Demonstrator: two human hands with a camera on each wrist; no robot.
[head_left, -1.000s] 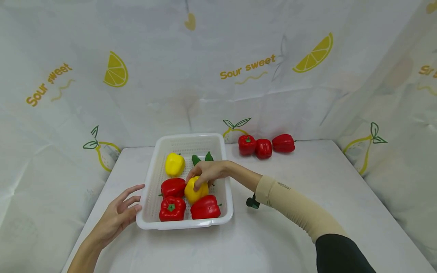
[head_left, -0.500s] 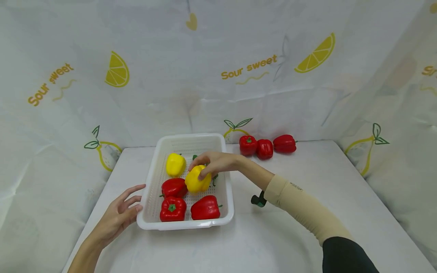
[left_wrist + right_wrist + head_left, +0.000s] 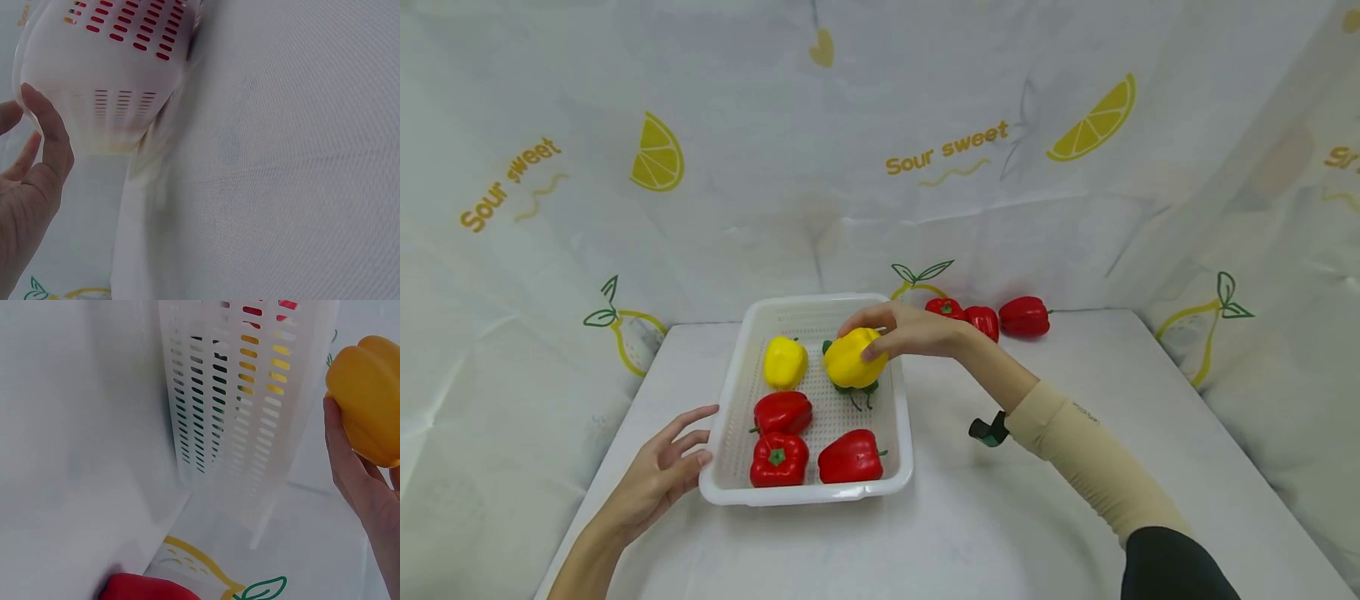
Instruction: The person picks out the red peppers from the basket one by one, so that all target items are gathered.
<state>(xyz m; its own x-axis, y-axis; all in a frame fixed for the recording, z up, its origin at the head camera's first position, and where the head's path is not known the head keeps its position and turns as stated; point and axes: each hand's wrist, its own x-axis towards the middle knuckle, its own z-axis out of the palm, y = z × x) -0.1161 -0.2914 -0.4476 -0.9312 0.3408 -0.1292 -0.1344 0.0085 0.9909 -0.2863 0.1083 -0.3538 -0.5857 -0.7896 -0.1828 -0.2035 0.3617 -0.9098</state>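
My right hand (image 3: 895, 330) grips a yellow pepper (image 3: 852, 358) and holds it in the air over the back right of the white slotted basket (image 3: 727, 457); the same yellow pepper (image 3: 369, 400) shows against my fingers in the right wrist view. Green peppers (image 3: 859, 390) lie partly hidden under it. In the basket lie another yellow pepper (image 3: 785, 362) and three red peppers (image 3: 781, 412) (image 3: 778, 459) (image 3: 850, 457). My left hand (image 3: 666, 467) rests open against the basket's front left corner (image 3: 106, 87), fingers straight.
Three red peppers (image 3: 1024, 316) lie on the white table (image 3: 1045, 517) at the back, by the printed cloth wall, partly behind my right hand. A dark green strap piece (image 3: 988, 430) sits at my right wrist. A red pepper (image 3: 147, 588) shows low in the right wrist view.
My right hand has lifted the yellow pepper out from among the red ones and carried it up and toward the back right. The left hand has stayed at the basket's corner.
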